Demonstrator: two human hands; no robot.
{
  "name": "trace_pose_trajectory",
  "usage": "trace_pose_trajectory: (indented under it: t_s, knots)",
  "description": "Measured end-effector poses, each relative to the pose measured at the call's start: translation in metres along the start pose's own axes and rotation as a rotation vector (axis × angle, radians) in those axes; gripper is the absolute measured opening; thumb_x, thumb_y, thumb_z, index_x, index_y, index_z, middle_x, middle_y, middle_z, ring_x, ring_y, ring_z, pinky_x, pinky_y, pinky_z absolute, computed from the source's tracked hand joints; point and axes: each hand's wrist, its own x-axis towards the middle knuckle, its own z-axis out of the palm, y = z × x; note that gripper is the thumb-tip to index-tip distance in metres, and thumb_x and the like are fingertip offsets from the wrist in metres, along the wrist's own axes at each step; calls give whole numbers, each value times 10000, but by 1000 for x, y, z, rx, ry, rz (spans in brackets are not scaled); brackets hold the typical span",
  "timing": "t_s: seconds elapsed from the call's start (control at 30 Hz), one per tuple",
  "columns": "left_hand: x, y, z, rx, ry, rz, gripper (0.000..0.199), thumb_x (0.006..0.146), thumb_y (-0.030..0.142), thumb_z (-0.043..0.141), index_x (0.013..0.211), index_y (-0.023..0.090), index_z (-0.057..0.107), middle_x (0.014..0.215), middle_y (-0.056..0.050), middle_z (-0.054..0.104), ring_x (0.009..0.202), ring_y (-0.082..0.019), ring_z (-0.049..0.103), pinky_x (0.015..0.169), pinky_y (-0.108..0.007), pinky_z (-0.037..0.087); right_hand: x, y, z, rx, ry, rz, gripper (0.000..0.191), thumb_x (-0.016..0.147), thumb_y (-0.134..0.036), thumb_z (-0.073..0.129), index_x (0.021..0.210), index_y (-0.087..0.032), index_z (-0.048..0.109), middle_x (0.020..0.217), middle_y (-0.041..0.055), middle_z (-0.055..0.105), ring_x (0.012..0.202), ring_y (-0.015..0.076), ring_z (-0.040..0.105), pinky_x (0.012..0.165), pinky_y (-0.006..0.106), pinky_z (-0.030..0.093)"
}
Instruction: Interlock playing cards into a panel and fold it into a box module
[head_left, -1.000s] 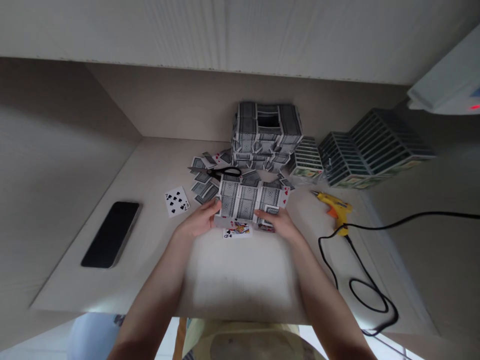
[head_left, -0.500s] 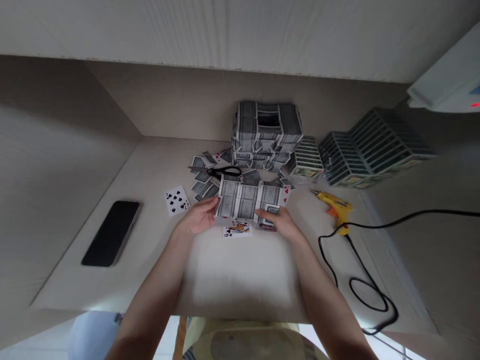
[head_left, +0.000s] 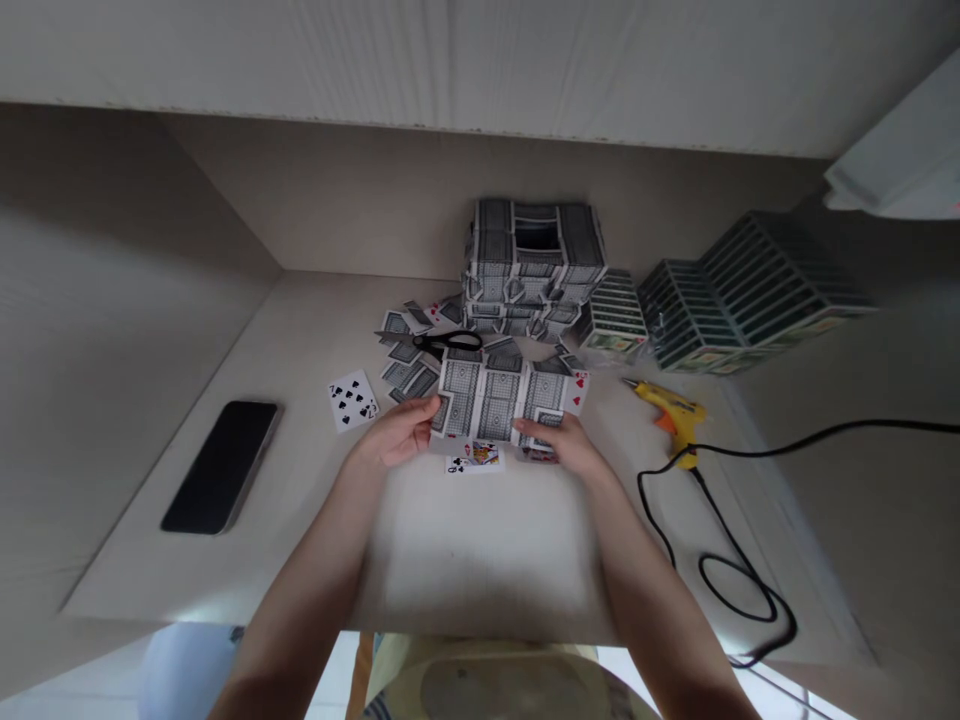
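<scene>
A joined panel of playing cards [head_left: 499,400], grey-patterned backs facing up, is held between my two hands. My left hand [head_left: 401,430] pinches its left end. At the right end, my right hand [head_left: 562,440] grips it with the thumb on top, beside a small framed card piece. A red heart card face [head_left: 577,390] shows at the panel's right edge. Below the panel, a picture card [head_left: 480,458] lies on the desk. Behind stands a block-like structure of cards [head_left: 534,260]. Black scissors [head_left: 450,342] rest on loose cards [head_left: 409,375].
A seven of spades [head_left: 352,400] and a black phone [head_left: 221,467] lie on the left. To the right are a yellow glue gun [head_left: 679,420] with a looping black cable [head_left: 806,438] and stacks of green-edged cards [head_left: 772,295]. Walls enclose the desk [head_left: 480,560].
The card panel has tilted and shifted slightly right in my hands, and a small card piece now shows more clearly at its left end. Both hands keep their grip.
</scene>
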Motion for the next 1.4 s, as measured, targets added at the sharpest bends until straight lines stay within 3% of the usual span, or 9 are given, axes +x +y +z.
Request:
trace_pose_trajectory:
  t_s: [0.2, 0.63, 0.87, 1.03, 1.2, 1.4]
  knots:
    - [-4, 2, 9, -9, 26, 17, 201, 671, 279, 739, 763, 106, 693, 754, -104, 717, 650, -182, 670, 579, -245, 531, 0, 1, -2, -12, -13, 1, 364, 611, -402, 745, 892, -176, 700, 1049, 55, 692, 1005, 256, 604, 948, 381, 413]
    - [-5, -3, 27, 37, 258, 90, 331, 499, 313, 831, 732, 114, 708, 665, -49, 705, 576, -139, 622, 556, -234, 491, 1, 2, -2, -24, -29, -1, 391, 595, -430, 747, 907, -199, 703, 1053, 47, 690, 1052, 248, 599, 982, 409, 392]
    - [1, -15, 25, 223, 415, 354, 316, 588, 397, 768, 747, 129, 714, 702, -20, 708, 638, -142, 609, 637, -250, 462, 3, 1, 0, -37, -19, -4, 374, 607, -433, 738, 888, -188, 707, 1034, 48, 696, 1025, 242, 608, 969, 402, 400]
    - [1, -8, 21, 127, 298, 293, 370, 593, 468, 747, 710, 121, 696, 661, -39, 691, 611, -149, 615, 585, -248, 462, 5, 2, 0, 4, -24, 13, 375, 598, -422, 747, 892, -192, 710, 1021, 44, 701, 974, 245, 632, 926, 401, 433]
    - [-1, -2, 18, 12, 161, 213, 316, 567, 364, 791, 738, 123, 679, 698, -41, 693, 620, -140, 619, 608, -243, 478, 3, 1, 1, 2, -41, 22, 370, 601, -417, 747, 897, -198, 707, 1040, 45, 696, 1021, 243, 615, 957, 402, 414]
    - [0, -8, 23, 53, 280, 314, 306, 563, 359, 783, 693, 142, 612, 629, 16, 620, 568, -101, 545, 559, -220, 421, 1, 1, 3, -36, -20, 17, 395, 604, -437, 737, 919, -203, 696, 1038, 51, 695, 1075, 244, 586, 997, 427, 383]
